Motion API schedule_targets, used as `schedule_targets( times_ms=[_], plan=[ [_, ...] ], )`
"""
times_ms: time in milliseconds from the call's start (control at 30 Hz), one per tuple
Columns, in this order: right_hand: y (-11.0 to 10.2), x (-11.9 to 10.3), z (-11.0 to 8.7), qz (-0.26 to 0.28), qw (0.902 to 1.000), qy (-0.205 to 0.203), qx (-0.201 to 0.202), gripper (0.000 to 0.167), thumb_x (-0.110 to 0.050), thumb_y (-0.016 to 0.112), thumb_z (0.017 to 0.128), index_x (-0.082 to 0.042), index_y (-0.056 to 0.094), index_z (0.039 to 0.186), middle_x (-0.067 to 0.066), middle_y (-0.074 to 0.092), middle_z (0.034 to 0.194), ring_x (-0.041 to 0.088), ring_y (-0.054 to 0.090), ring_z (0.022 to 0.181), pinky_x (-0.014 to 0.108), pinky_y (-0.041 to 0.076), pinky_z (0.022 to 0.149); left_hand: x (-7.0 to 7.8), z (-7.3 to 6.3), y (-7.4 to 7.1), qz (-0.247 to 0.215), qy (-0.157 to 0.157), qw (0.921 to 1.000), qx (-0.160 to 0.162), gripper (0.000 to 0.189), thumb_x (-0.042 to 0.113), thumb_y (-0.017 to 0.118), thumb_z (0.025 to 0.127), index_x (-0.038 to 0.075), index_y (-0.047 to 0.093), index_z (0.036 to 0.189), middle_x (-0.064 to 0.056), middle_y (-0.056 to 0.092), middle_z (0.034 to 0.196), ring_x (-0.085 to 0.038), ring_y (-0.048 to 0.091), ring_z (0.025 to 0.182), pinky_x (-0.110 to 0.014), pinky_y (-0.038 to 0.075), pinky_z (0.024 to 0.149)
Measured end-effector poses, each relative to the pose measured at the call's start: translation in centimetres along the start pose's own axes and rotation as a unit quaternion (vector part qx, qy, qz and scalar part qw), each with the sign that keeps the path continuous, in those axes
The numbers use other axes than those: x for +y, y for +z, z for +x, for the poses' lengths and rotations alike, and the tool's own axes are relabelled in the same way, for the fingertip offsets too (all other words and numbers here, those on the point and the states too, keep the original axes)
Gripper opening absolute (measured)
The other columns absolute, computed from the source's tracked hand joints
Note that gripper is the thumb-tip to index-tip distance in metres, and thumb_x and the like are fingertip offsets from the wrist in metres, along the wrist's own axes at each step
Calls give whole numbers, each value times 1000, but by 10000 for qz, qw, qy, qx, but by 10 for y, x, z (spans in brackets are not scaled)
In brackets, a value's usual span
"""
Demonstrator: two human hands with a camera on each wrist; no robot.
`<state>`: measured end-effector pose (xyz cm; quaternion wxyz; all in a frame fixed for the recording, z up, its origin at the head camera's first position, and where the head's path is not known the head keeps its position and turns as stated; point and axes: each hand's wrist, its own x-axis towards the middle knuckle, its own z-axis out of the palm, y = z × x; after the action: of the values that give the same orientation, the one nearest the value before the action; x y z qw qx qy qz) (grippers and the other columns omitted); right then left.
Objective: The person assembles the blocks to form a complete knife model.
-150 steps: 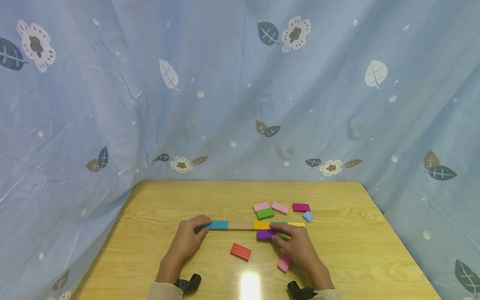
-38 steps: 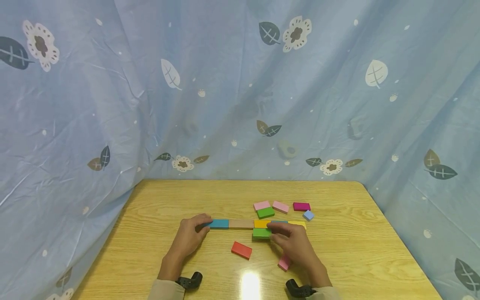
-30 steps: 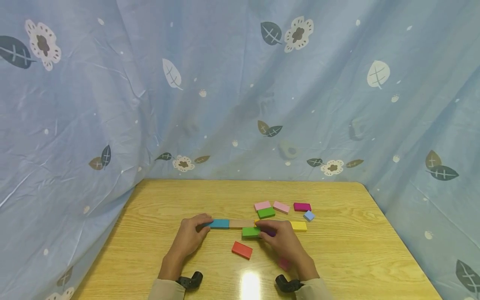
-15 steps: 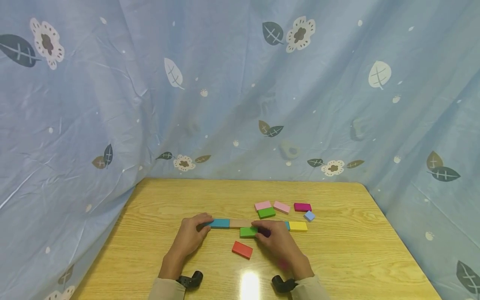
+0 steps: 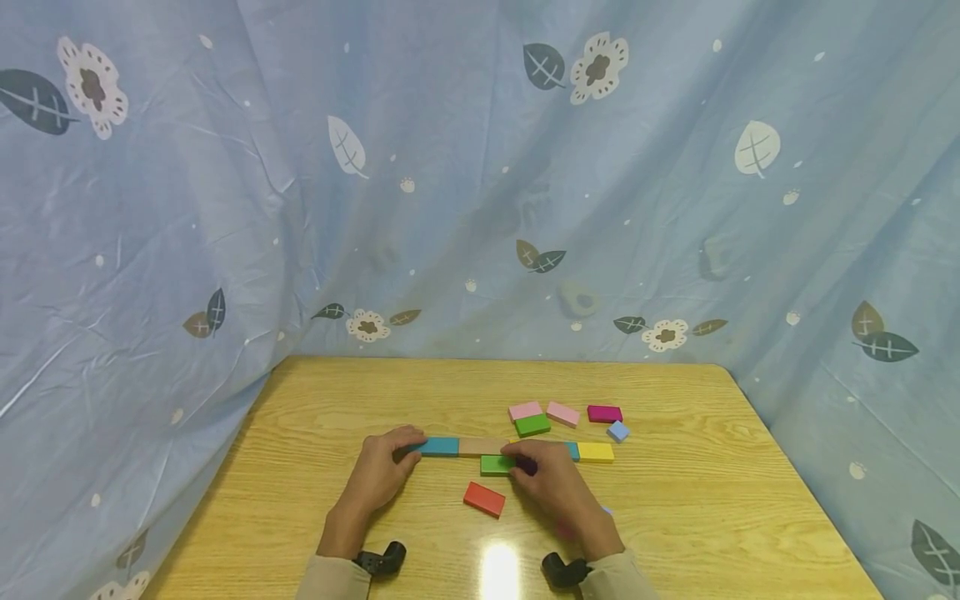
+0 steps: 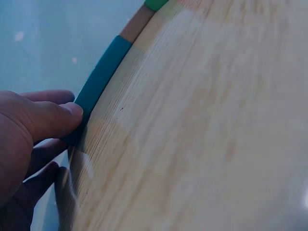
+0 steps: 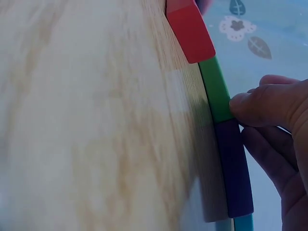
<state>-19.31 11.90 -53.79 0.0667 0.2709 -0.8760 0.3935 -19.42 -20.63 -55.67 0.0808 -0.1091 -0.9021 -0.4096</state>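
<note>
My left hand (image 5: pixel 384 473) pinches the left end of a blue block (image 5: pixel 440 447), thumb on its near face. That block begins a straight row with a tan block (image 5: pixel 482 447); the row's middle is partly covered by my right hand (image 5: pixel 553 482), and a yellow block (image 5: pixel 596 452) ends it. Thumb and fingers of my right hand hold a green block (image 5: pixel 495 465) at its right end, in front of the tan one. In the right wrist view a purple block (image 7: pixel 234 168) stands end to end with the green block, under my fingers in the head view.
A red block (image 5: pixel 484 499) lies tilted nearer me. Behind the row are two pale pink blocks (image 5: pixel 563 414), another green block (image 5: pixel 532 425), a magenta block (image 5: pixel 604 413) and a small light-blue block (image 5: pixel 618 431). My right forearm mostly hides a pink block (image 5: pixel 566 530).
My right hand has moved left, and the green block has slid from before the orange block to before the tan one. My left hand has stayed on the blue block.
</note>
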Motion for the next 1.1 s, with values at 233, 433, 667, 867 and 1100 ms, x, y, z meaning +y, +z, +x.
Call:
schedule_targets(
  times_ms=[233, 433, 667, 867, 1100],
  plan=[
    [1, 1, 1, 6, 10000, -8, -13, 29, 4, 83, 91, -9, 83, 116, 0, 83, 114, 15, 78, 104, 31, 68, 91, 1, 0, 0, 5, -37, 10000, 40, 32, 3, 81, 97, 9, 82, 128, -12, 76, 140, -36, 67, 140, -53, 54, 120],
    [-1, 3, -1, -17, 10000, 22, 14, 28, 3, 83, 92, -9, 83, 117, 1, 83, 115, 15, 78, 104, 31, 68, 92, 1, -1, 0, 41, 28, 10000, 69, 32, 2, 81, 97, 10, 82, 127, -12, 76, 140, -37, 68, 138, -54, 55, 119],
    [-8, 6, -9, -128, 9994, 72, 327, 27, 2, 86, 90, -10, 84, 114, -2, 83, 112, 15, 78, 105, 34, 68, 92, 1, -1, 0, 54, 41, 10000, 11, 32, 2, 81, 97, 10, 82, 128, -12, 76, 140, -38, 67, 139, -55, 55, 118],
    [-6, 4, -8, -233, 9990, -120, 362, 29, 3, 87, 88, -10, 84, 114, -2, 84, 111, 13, 78, 101, 31, 68, 88, 2, -1, 0, 12, -20, 10000, 26, 31, 2, 80, 97, 9, 82, 128, -12, 76, 141, -37, 66, 141, -55, 54, 120],
    [0, -1, 0, -166, 9995, -256, 5, 27, 2, 85, 91, -8, 83, 117, 0, 83, 116, 15, 78, 105, 30, 68, 90, 0, 0, 0, -49, -11, 10000, -17, 32, 2, 80, 98, 9, 81, 129, -12, 75, 141, -38, 65, 141, -55, 52, 121]
  ],
)
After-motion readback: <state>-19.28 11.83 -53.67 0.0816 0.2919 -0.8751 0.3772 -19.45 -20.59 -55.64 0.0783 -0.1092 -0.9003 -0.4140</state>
